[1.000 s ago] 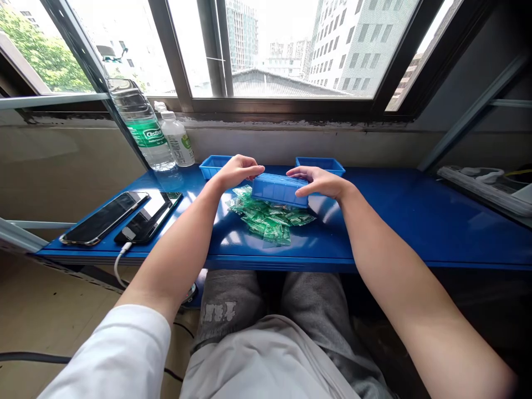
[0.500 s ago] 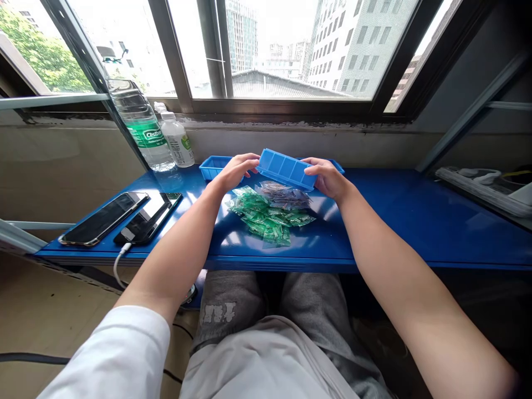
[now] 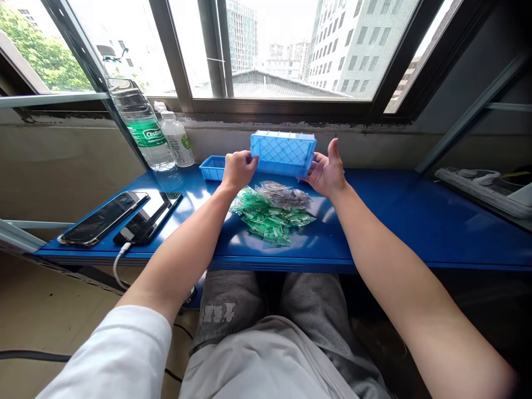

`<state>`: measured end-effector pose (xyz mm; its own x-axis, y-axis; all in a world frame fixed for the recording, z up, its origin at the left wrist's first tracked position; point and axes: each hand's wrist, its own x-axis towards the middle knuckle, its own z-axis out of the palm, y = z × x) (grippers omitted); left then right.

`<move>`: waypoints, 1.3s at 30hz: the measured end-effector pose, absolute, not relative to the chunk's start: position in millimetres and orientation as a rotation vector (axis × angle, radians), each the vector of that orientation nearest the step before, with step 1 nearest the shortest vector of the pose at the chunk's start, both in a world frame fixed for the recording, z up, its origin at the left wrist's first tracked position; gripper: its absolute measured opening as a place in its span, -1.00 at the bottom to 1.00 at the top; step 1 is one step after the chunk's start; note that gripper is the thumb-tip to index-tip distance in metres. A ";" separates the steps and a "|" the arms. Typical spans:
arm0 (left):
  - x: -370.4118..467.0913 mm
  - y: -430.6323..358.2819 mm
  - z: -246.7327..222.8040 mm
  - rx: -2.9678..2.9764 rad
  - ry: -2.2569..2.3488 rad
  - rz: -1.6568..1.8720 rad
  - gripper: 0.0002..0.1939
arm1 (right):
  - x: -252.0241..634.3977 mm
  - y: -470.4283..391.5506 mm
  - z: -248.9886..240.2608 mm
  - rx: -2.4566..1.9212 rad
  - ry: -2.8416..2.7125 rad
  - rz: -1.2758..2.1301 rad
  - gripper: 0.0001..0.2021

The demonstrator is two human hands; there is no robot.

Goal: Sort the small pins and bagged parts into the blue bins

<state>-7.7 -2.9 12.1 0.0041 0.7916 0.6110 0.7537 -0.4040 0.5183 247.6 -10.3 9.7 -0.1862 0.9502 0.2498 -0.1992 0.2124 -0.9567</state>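
A blue plastic bin (image 3: 283,154) is raised over the desk, its cross-ribbed underside turned towards me. My left hand (image 3: 240,169) is closed on its lower left corner. At the right end, my right hand (image 3: 329,170) has its fingers against the bin's edge, thumb raised and away from it. Below lies a heap of small green clear packets (image 3: 268,221), with greyish packets (image 3: 285,195) heaped behind. A second blue bin (image 3: 213,168) stands behind my left hand. Something blue shows in part behind my right hand, mostly hidden.
On the blue desk (image 3: 415,216), two phones (image 3: 103,218) lie at the left, one with a white cable (image 3: 118,260). A large water bottle (image 3: 143,130) and a smaller bottle (image 3: 178,139) stand at the back left. White items (image 3: 486,180) sit on a rack at the right.
The bin has risen and turned so that its underside faces me. My left hand has closed on its corner. My right thumb has come off the bin and points up.
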 end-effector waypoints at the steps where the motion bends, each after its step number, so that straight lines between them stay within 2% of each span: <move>1: -7.9 -1.9 12.1 2.154 1.755 1.407 -0.66 | 247.2 -8.2 7.8 -0.847 -1.308 1.178 -0.25; 3: -8.6 -0.3 11.7 2.081 1.873 1.416 -0.67 | 246.2 -5.4 2.8 -0.961 -1.340 0.982 -0.24; 6: -9.2 1.1 9.5 2.042 1.981 1.307 -0.69 | 242.4 -7.5 -4.3 -1.065 -1.557 0.712 -0.09; 8: -8.8 2.1 7.0 2.034 2.038 1.224 -0.69 | 238.9 -11.5 -6.8 -1.079 -1.724 0.641 -0.11; 13: -6.6 8.7 -2.1 2.066 2.074 1.089 -0.73 | 234.6 -16.5 -7.5 -1.126 -1.828 0.665 -0.39; 16: -6.3 14.8 -7.5 2.083 2.047 1.059 -0.78 | 235.0 -14.7 -8.8 -1.173 -1.856 0.731 -0.38; 27: -6.7 18.5 -12.4 2.039 1.847 1.141 -0.63 | 233.6 -0.1 -21.1 -1.141 -1.825 0.827 -0.36; 39: -1.0 11.3 -4.3 2.074 1.872 0.839 -0.48 | 226.9 -6.6 -13.2 -1.366 -1.895 0.749 -0.34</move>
<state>-1.0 11.3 -4.3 0.0233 0.9650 0.2610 0.8373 -0.1615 0.5224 226.9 -6.6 -13.2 -0.2224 0.9564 0.1891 0.5683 0.2848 -0.7719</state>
